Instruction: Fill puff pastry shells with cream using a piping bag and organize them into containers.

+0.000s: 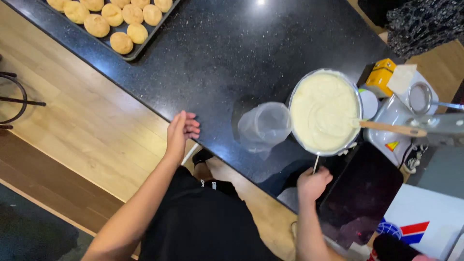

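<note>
My right hand [313,183] is closed around the thin metal handle of a steel pan [296,96] full of pale cream batter, at the near edge of the black counter [217,53]. A wooden-handled spatula [391,128] rests in the batter, its handle sticking out to the right. My left hand [181,129] rests at the counter's edge with fingers loosely curled, holding nothing. A clear plastic piping bag set in a cup [265,126] stands just left of the pan.
A dark baking tray [145,42] with several round pale buns sits at the far left of the counter. Right of the pan are a yellow carton [380,76], a white lid, a small sieve [419,97] and a white appliance. A black panel [360,193] lies near my right arm.
</note>
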